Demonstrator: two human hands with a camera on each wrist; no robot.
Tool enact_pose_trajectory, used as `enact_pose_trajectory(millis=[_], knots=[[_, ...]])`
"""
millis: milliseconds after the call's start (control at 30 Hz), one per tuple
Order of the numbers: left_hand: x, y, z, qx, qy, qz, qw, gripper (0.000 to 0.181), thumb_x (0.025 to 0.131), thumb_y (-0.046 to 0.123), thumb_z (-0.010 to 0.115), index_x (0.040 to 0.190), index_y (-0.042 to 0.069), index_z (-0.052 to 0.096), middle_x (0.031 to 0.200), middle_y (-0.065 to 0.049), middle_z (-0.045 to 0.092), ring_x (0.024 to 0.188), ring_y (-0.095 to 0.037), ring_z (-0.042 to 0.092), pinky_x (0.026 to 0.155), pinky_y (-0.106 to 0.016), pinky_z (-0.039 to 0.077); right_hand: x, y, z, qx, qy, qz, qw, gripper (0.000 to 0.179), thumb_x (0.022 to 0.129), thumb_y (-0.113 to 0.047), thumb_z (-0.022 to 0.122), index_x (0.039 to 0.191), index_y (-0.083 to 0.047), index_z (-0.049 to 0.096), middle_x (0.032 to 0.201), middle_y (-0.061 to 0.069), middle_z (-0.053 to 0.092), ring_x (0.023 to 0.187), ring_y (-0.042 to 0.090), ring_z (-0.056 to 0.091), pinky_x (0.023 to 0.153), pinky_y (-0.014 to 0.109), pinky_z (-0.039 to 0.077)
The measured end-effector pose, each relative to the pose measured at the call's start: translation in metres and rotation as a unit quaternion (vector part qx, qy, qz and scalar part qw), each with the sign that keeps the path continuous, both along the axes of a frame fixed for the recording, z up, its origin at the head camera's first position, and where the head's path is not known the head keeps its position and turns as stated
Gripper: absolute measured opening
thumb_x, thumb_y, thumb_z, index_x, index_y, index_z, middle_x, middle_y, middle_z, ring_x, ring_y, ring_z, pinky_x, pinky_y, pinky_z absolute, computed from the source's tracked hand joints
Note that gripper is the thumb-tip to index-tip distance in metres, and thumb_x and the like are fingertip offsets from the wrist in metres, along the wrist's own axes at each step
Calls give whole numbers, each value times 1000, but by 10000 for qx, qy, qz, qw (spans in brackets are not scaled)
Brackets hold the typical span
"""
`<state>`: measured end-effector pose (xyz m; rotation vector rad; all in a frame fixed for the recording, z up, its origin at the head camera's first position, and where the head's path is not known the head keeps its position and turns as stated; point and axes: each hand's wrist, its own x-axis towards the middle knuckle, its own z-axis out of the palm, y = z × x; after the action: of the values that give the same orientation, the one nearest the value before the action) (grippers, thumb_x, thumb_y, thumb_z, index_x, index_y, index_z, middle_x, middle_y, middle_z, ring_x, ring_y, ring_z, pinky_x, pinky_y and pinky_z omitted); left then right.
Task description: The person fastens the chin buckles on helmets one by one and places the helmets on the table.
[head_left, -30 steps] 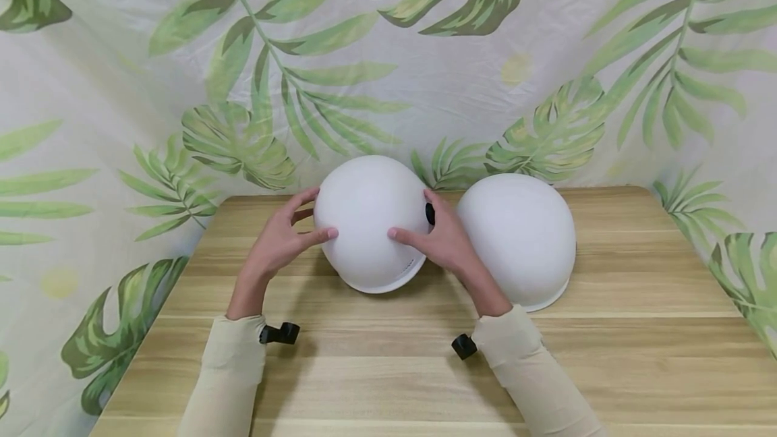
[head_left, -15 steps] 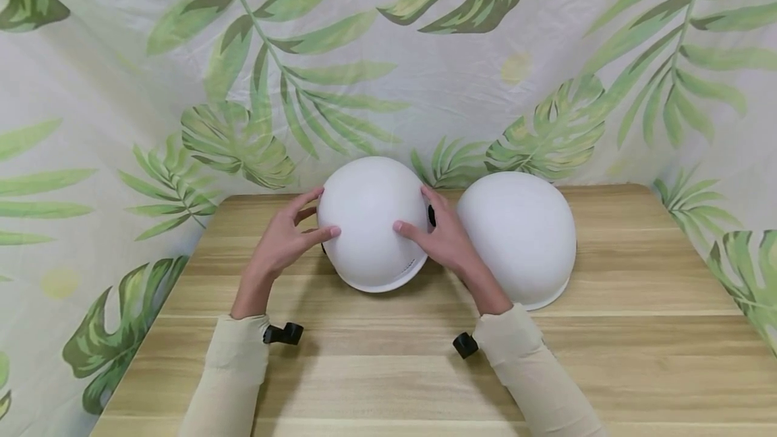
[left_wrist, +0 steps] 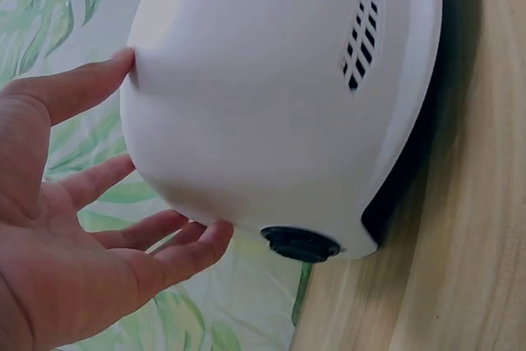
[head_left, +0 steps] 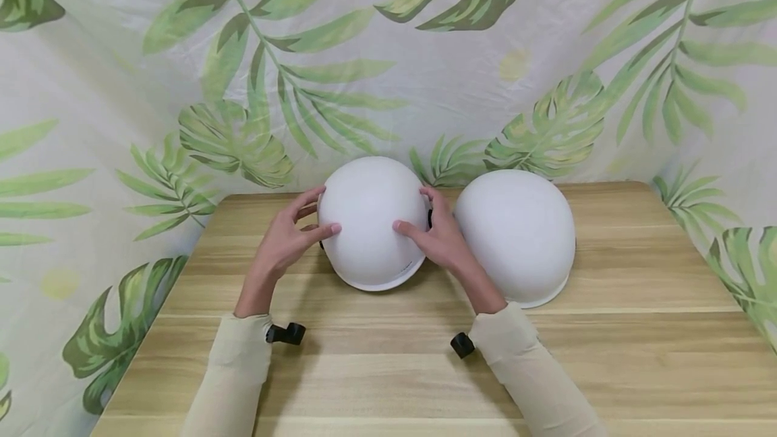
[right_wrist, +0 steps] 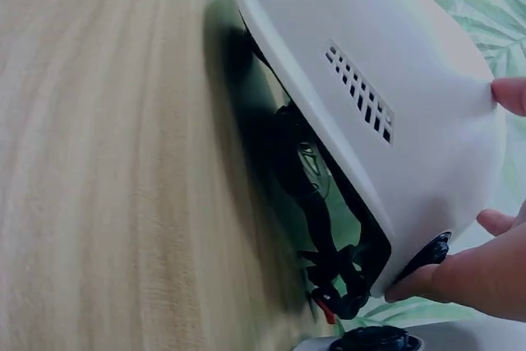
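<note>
A white safety helmet stands dome up near the table's back edge, between both hands. My left hand holds its left side, thumb on the near face of the dome and fingers round the far side. My right hand grips the opposite side the same way. In the left wrist view, slotted vents and a black round fitting show on the shell. Beneath the raised rim in the right wrist view hang black straps with a small red piece. The helmet's inside is mostly hidden.
A second white helmet stands dome up just right of my right hand, close beside the forearm. Both are on a wooden table. A leaf-print cloth hangs right behind the table's back edge.
The held helmet has shifted slightly right and turned a little, with my left hand moving along. My right hand keeps nearly the same place. The second helmet stays put.
</note>
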<state>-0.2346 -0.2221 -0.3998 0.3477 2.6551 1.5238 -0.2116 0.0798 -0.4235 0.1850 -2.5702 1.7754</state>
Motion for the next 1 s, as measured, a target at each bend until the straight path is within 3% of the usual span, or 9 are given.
enact_pose_trajectory(millis=[333, 633, 1000], knots=[[-2, 4, -2, -169, 82, -50, 9998, 81, 92, 31, 85, 162, 25, 46, 174, -7, 32, 158, -42, 35, 109, -67, 51, 0, -1, -5, -202, 236, 249, 9992, 61, 101, -32, 66, 151, -10, 36, 167, 19, 29, 159, 34, 27, 128, 61, 30], [-3, 8, -5, 141, 108, -106, 9998, 74, 93, 20, 84, 158, 18, 49, 173, -10, 32, 160, -41, 32, 117, -64, 44, -2, 1, -8, -103, 156, 505, 9985, 63, 103, -29, 65, 156, -17, 35, 170, 16, 27, 160, 33, 27, 126, 62, 33], [-4, 5, -9, 322, 155, -268, 9990, 70, 96, 10, 80, 158, 13, 49, 174, -12, 30, 164, -40, 24, 128, -60, 31, -4, 0, -11, -28, 215, 644, 9977, 64, 104, -25, 68, 159, -19, 36, 173, 14, 25, 164, 32, 20, 128, 63, 29]])
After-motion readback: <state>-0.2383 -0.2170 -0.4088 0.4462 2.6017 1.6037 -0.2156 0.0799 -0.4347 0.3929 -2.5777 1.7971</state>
